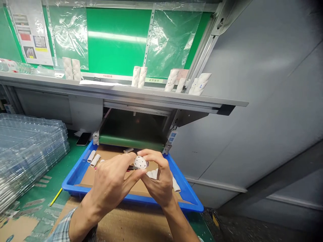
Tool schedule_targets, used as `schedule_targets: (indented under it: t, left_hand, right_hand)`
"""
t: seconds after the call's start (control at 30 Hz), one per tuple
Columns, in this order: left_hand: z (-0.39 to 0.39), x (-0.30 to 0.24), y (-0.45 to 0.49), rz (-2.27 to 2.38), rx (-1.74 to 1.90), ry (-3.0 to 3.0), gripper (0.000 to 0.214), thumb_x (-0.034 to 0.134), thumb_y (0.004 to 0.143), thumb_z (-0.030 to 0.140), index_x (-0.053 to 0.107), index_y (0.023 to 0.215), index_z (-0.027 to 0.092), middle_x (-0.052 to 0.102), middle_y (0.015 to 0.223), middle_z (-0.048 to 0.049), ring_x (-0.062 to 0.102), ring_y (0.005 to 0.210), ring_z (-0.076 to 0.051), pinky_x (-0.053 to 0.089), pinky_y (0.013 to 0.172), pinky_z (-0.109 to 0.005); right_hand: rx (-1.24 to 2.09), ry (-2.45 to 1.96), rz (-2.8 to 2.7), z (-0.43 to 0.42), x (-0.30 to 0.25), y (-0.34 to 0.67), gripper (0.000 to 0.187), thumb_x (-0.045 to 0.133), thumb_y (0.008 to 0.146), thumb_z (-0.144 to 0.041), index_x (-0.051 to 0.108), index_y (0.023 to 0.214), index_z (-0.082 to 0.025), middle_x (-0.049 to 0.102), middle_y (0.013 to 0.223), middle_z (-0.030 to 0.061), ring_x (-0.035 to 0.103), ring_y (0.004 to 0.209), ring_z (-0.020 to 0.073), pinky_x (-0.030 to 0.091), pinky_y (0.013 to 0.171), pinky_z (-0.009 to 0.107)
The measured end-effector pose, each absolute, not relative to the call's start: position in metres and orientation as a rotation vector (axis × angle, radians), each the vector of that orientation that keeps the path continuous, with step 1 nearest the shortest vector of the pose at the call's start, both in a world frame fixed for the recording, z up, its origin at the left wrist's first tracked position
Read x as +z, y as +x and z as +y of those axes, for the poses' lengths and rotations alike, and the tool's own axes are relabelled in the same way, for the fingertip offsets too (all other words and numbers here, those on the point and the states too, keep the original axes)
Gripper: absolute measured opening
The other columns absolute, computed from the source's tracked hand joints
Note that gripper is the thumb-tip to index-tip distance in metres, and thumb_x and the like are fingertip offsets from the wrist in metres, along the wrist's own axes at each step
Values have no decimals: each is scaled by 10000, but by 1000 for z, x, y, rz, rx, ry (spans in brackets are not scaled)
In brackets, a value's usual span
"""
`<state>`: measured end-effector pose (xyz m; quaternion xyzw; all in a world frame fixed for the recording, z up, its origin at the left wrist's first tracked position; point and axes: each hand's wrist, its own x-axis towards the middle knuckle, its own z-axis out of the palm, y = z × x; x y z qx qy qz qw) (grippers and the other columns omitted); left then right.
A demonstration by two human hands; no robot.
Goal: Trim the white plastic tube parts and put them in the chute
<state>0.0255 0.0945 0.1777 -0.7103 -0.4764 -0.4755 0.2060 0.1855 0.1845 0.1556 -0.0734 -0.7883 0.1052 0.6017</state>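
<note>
Fingertips of the left hand [111,177] and right hand [161,178] pinch a white piece [140,163] between them, its holed end facing the camera, above a blue tray [69,187]. A slim dark object [132,167] shows beside it; whether the left hand grips that, I cannot tell. White tubes [95,161] lie on cardboard [86,174] in the tray, near a green belt [131,141].

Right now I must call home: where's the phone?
On the head view's left, the phone lies on the green table between clear trays and the blue tray.
</note>
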Motion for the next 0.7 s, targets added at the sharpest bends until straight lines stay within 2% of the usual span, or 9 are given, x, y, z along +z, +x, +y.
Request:
schedule_targets:
  t: [0.13, 0.3, 0.43, 0.53, 0.63, 0.7]
  left_hand:
    - [94, 178, 17, -1306, -1337, -2056, 292, 548, 1152, 380, 599, 1381, 205, 819, 1045, -36, 737, 710, -139, 522, 641, -236]
    - [91, 181, 14, -1281, -1343, -2107, 337, 543, 1155, 366, 559, 1455, 213, 808, 1088, -49, 712, 710, -137, 540, 687, -244]
    - [93, 182, 20, -1202, -1404, -2044, 292, 589, 1137, 304, 579, 1410, 199, 763, 922, -13, 639, 632, -121, 484, 622, -243]
    - [95, 182, 22, -1105, -1408, -2021, 147, 616, 1117, 223, 634, 1262, 205, 646, 735, 44, 554, 573, -119, 422, 584, -252]
    - [98, 181, 22, -1008, -1477, -1986, 44, 654, 1093, 186, 636, 1132, 186, 598, 705, 54, 498, 556, -109, 391, 564, -249]
    - [98, 181, 21, -977, -1461, -1988, 120, 659, 1087, 167, 649, 1206, 166, 599, 715, 54, 480, 557, -107, 394, 576, -249]
  right_hand:
    - [411, -92, -1894, 187, 161, 193, 437, 700, 1010, -122, 587, 1404, -273, 741, 1317, 108, 725, 1220, 257, 625, 1040, 430]
    - [357, -163, -1889, 186, 165, 199, 441, 724, 1012, -131, 652, 1420, -283, 738, 1295, 103, 731, 1194, 259, 637, 1030, 409]
    - [249, -209, -1840, 183, 166, 198, 449, 738, 999, -123, 666, 1414, -279, 713, 1268, 100, 727, 1161, 248, 637, 1010, 386]
    - [220, -210, -1826, 181, 167, 197, 454, 731, 992, -97, 662, 1405, -272, 703, 1256, 98, 722, 1146, 242, 639, 994, 384]
    - [206, -195, -1825, 181, 168, 197, 453, 739, 985, -90, 655, 1400, -253, 699, 1248, 101, 719, 1136, 243, 644, 975, 385]
    - [203, -181, -1821, 181, 169, 197, 454, 743, 980, -77, 654, 1394, -239, 695, 1253, 104, 712, 1146, 240, 639, 987, 385]
